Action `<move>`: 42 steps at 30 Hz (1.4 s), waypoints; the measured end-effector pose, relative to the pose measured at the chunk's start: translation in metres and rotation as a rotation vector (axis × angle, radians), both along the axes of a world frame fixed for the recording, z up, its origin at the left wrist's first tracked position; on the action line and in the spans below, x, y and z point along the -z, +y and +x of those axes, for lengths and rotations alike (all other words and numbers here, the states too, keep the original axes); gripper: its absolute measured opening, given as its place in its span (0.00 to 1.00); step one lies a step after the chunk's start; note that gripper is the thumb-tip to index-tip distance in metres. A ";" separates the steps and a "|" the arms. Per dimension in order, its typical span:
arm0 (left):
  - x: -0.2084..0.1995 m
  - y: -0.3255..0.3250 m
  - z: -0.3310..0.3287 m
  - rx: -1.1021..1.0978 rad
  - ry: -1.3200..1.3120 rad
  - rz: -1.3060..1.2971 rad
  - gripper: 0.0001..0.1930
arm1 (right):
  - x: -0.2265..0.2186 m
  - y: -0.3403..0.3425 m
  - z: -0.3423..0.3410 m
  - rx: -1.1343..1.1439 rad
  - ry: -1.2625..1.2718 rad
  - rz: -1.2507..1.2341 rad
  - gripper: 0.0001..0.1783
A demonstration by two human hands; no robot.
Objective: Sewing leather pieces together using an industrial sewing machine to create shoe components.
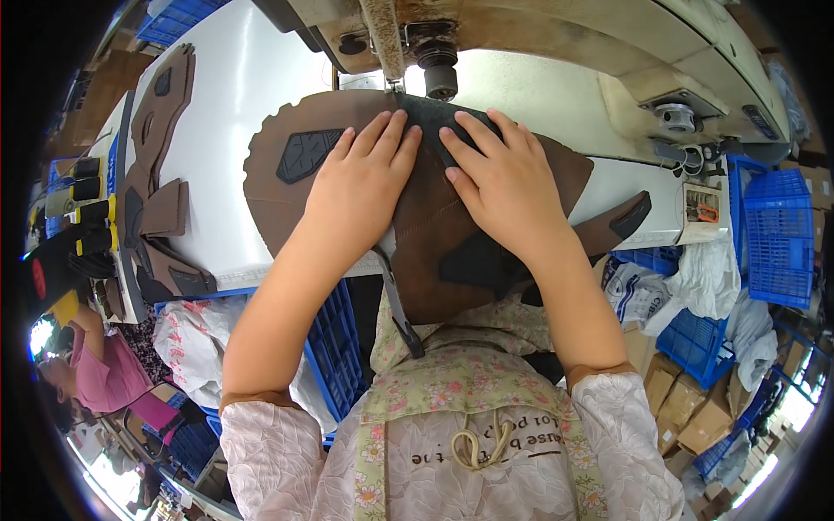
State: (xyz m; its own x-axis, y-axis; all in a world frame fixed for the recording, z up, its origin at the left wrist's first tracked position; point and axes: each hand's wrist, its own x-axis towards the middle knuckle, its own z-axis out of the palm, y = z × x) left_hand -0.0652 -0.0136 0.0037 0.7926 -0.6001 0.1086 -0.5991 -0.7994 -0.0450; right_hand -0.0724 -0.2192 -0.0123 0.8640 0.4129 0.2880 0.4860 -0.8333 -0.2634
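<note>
And there's the left hand [360,187], flat on the brown panel [278,208], fingers stretched and slightly apart, grasping nothing! Right hand [512,187] just beside it, palm down, fingers spread, nothing clasped either. The panel lies across the bench [217,187] (its near part overhangs the edge), far edge right at the presser foot [395,86] of the sewing machine [556,39].

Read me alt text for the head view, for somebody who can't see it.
A person's left hand and right hand lie flat on brown and black panels at a sewing machine. More cut pieces lie at left on the white table.
</note>
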 end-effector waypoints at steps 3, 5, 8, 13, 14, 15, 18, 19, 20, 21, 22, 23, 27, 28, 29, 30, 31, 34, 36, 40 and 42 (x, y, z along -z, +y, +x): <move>0.000 0.000 0.002 -0.036 0.069 0.022 0.28 | 0.000 0.001 0.003 0.001 0.009 -0.007 0.21; 0.001 0.001 0.003 -0.033 0.048 0.012 0.28 | 0.000 0.001 0.006 0.000 0.014 -0.003 0.21; -0.002 0.001 0.007 -0.023 0.053 0.005 0.27 | 0.000 0.001 0.009 0.000 0.023 -0.001 0.21; -0.001 0.002 0.010 -0.025 0.056 -0.006 0.27 | -0.002 0.002 0.013 -0.004 0.032 -0.016 0.21; -0.001 0.001 0.010 -0.027 0.058 -0.001 0.27 | -0.002 0.002 0.013 -0.002 0.038 -0.017 0.21; -0.001 0.001 0.011 -0.028 0.060 -0.003 0.27 | -0.003 0.002 0.013 0.000 0.043 -0.018 0.21; 0.001 0.001 0.011 -0.040 0.061 -0.002 0.27 | -0.004 0.002 0.014 -0.003 0.053 -0.027 0.21; 0.001 0.000 0.010 -0.044 0.059 0.000 0.27 | -0.004 0.002 0.014 -0.003 0.053 -0.028 0.21; 0.001 0.000 0.010 -0.048 0.057 0.002 0.27 | -0.004 0.001 0.014 -0.006 0.054 -0.027 0.21; 0.001 0.000 0.010 -0.048 0.056 0.001 0.27 | -0.004 0.001 0.014 -0.009 0.055 -0.026 0.21; 0.000 0.000 0.010 -0.049 0.054 0.003 0.27 | -0.004 0.001 0.014 -0.007 0.054 -0.027 0.21; 0.000 -0.001 0.010 -0.049 0.052 0.005 0.27 | -0.004 0.001 0.014 -0.010 0.051 -0.027 0.21; 0.000 -0.001 0.009 -0.053 0.040 0.005 0.27 | -0.003 0.001 0.015 -0.018 0.051 -0.021 0.21; -0.001 -0.001 0.008 -0.054 0.045 0.009 0.27 | -0.004 0.001 0.015 -0.016 0.048 -0.021 0.21; -0.002 -0.001 0.008 -0.055 0.050 0.014 0.27 | -0.004 0.001 0.014 -0.018 0.050 -0.030 0.21; -0.002 -0.001 0.008 -0.053 0.048 0.015 0.27 | -0.004 0.001 0.014 -0.020 0.052 -0.038 0.21; -0.002 -0.002 0.007 -0.053 0.055 0.017 0.27 | -0.004 0.001 0.014 -0.018 0.051 -0.037 0.21; -0.003 -0.002 0.007 -0.053 0.059 0.014 0.27 | -0.003 0.000 0.014 -0.023 0.048 -0.039 0.21; -0.003 -0.002 0.006 -0.058 0.058 0.008 0.27 | -0.004 -0.001 0.015 -0.030 0.052 -0.035 0.21; -0.002 -0.001 0.008 -0.047 0.043 -0.005 0.27 | -0.004 -0.002 0.015 -0.031 0.061 -0.026 0.21; -0.001 -0.001 0.008 -0.044 0.041 -0.005 0.27 | -0.004 -0.002 0.015 -0.026 0.057 -0.025 0.21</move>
State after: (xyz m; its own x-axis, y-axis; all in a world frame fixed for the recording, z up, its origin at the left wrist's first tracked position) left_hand -0.0571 -0.0143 0.0049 0.8218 -0.5644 0.0781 -0.5650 -0.8249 -0.0168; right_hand -0.0573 -0.2209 -0.0081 0.8674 0.4421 0.2284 0.4927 -0.8271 -0.2704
